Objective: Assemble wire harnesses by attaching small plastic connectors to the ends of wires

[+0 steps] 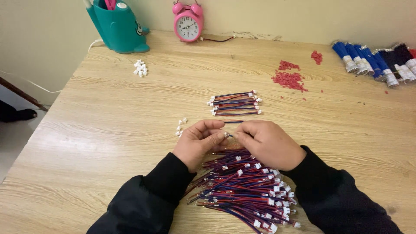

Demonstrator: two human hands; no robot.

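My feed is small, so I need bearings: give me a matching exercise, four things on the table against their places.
Things:
1. clock
2. red bits
3. big wire pile
4. blue bundles

Places:
A. far right edge
B. nearest, under the hands
C. back edge, by the wall
D. right of centre, loose heap

Pairs: 1-C, 2-D, 3-B, 4-A
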